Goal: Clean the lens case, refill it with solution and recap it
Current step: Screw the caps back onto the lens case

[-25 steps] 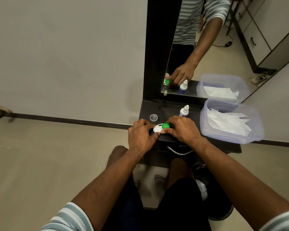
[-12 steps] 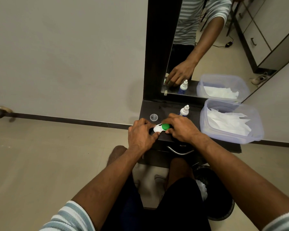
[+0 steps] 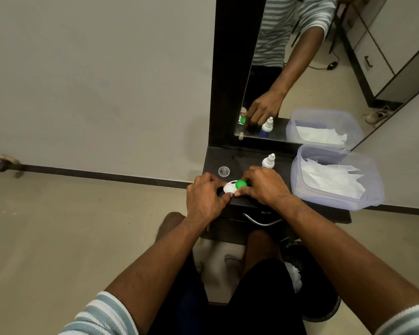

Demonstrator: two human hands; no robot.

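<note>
A white lens case (image 3: pixel 229 187) lies on the dark dresser top (image 3: pixel 242 157) near its front edge. My left hand (image 3: pixel 205 195) grips the case's left end. A green cap (image 3: pixel 241 183) sits on the case's right well, and my right hand (image 3: pixel 264 186) holds it with curled fingers and thumb. A small clear cap (image 3: pixel 224 171) lies on the dresser top just behind the case. The white solution bottle (image 3: pixel 268 161) stands upright behind my right hand; its lower half is hidden by my fingers.
A clear plastic tub (image 3: pixel 334 199) with white tissues stands on the right of the dresser top. A mirror (image 3: pixel 300 68) in a dark frame rises behind. A metal drawer handle (image 3: pixel 259 220) sits below the front edge. My knees are under it.
My right hand has shifted slightly around the green cap; its fingers are turned a little on it. The left hand and the case stay where they were.
</note>
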